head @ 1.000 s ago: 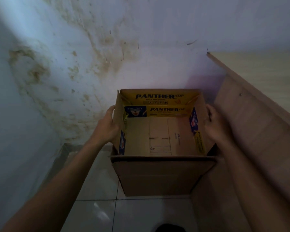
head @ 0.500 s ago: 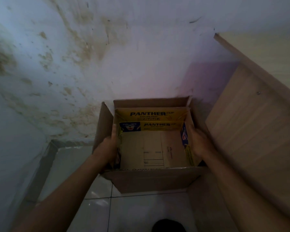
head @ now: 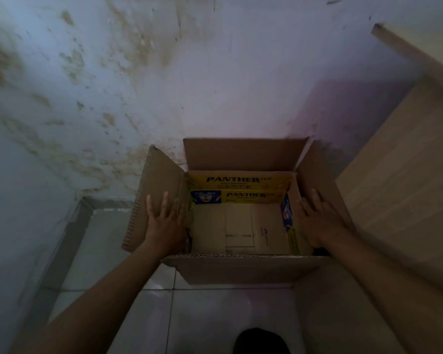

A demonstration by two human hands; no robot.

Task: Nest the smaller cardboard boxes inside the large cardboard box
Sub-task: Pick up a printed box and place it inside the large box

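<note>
A large brown cardboard box [head: 241, 269] stands open on the tiled floor against the wall, its four flaps spread outward. Inside it sits a smaller box [head: 241, 182] with yellow "PANTHER CUP" printing on its far wall and a plain brown bottom. My left hand [head: 164, 221] lies flat with fingers spread on the large box's left flap. My right hand [head: 317, 221] rests flat with fingers spread on the right flap. Neither hand holds anything.
A stained, peeling wall [head: 138, 85] rises right behind the box. A light wooden cabinet side [head: 407, 187] stands close on the right. White floor tiles [head: 138, 315] lie in front, and a dark shape [head: 261, 341] shows at the bottom edge.
The smaller Panther box went down from mid-air into the large box. Both hands let go of its sides and now lie flat on the large box's side flaps.
</note>
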